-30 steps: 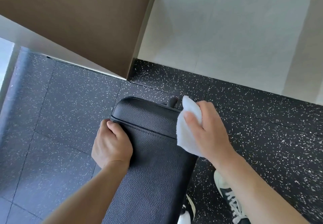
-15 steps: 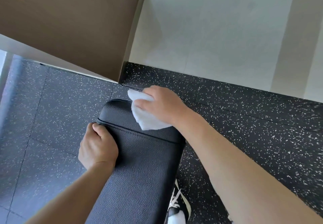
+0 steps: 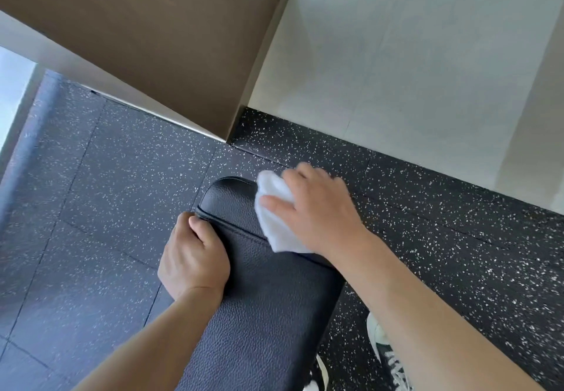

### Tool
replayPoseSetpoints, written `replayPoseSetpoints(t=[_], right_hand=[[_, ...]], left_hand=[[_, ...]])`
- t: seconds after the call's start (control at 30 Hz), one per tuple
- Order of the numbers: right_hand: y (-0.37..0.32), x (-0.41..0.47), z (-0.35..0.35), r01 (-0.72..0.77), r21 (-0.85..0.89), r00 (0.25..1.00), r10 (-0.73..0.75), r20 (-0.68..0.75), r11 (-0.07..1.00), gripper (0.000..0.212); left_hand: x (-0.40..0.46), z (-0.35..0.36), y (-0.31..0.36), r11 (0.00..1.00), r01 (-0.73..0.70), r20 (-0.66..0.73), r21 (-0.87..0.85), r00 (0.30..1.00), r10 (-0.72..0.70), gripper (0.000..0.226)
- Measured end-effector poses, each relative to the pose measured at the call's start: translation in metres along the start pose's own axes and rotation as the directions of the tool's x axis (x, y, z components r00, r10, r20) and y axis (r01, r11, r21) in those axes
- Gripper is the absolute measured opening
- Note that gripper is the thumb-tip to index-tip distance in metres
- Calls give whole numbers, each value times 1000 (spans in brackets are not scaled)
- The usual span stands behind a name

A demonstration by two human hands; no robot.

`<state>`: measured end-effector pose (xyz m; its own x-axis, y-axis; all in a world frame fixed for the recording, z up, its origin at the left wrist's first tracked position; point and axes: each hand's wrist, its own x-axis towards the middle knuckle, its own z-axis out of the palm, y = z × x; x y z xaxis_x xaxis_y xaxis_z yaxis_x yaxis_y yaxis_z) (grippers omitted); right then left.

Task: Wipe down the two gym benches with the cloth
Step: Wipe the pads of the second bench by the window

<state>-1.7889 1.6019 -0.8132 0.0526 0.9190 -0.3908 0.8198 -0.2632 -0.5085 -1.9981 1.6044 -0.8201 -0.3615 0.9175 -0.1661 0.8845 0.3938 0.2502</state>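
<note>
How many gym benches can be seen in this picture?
1. The black bench runs from the bottom centre up to the middle; the left hand grips its left edge and the right hand presses the cloth on its far end. A second bench is out of view.

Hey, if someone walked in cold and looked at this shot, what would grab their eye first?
Probably the white cloth, bright against the black bench at mid-frame, with the right hand pressing it onto the pad's far end. Next, the left hand gripping the bench's left edge. Around them spreads the dark speckled floor, meeting a pale wall at the top.
</note>
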Motion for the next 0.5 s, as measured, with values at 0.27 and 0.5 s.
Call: replayPoseSetpoints(t=[0.27,0.5], right_hand=[[-85,102,24,213,31,955,-215,203,977,53],[-5,36,0,128,289,979,-168,118,949,36]], left_hand=[[1,4,-1,1000,4,-6,1,1000,-4,34],[2,3,-2,999,-26,6,27,1000,26,44]])
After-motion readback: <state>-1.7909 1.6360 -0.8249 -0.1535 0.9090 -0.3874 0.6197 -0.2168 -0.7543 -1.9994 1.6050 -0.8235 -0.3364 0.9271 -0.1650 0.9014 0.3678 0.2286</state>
